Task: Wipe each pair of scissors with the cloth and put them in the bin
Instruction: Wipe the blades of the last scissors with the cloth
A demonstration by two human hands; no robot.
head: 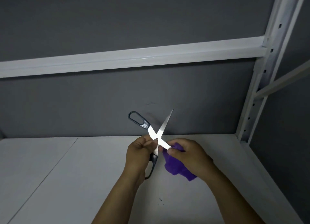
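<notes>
A pair of scissors (151, 131) with dark grey handles and shiny blades is held spread wide, forming an X above the white shelf. My left hand (140, 151) grips it around the pivot and lower handle. One handle loop sticks up to the left, and one blade points up to the right. The other blade runs down to the right into a purple cloth (174, 166). My right hand (186, 155) holds that cloth bunched and pinches it around the blade's tip. No bin is in view.
The white shelf board (83, 173) has a seam running diagonally at the left. A grey back wall, a white crossbeam (134, 59) above and a perforated white upright (261, 72) at the right enclose the space.
</notes>
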